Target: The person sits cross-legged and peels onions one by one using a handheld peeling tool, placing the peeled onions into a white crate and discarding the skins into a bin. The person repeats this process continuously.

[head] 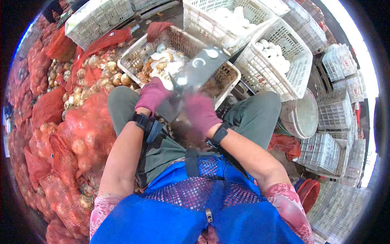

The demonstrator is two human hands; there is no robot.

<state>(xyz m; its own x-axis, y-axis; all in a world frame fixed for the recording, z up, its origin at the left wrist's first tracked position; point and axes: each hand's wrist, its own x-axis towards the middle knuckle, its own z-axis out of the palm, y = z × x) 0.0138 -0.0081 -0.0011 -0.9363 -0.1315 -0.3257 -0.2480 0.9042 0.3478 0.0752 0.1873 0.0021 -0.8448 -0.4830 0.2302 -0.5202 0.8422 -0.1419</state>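
Note:
My left hand (154,93), in a pink work glove, is at the near left rim of a dirty white plastic crate (131,68). Its curled fingers are beside a white onion piece (167,83), and blur hides whether they grip it. To the right, my right hand (201,113), gloved alike, is strongly blurred and looks curled. What it holds cannot be made out. A broad grey shiny thing (198,68), smeared and with bright reflections, lies across the crate just beyond both hands. Peeled onions and loose skins (166,62) fill the crate's left part.
Red mesh sacks of onions (88,134) crowd the left, with loose unpeeled onions (114,77) beside the crate. Ahead on the right are white crates (300,55) holding peeled onions (274,56). A bucket (304,114) stands by my right knee. Stacked crates (333,109) line the right.

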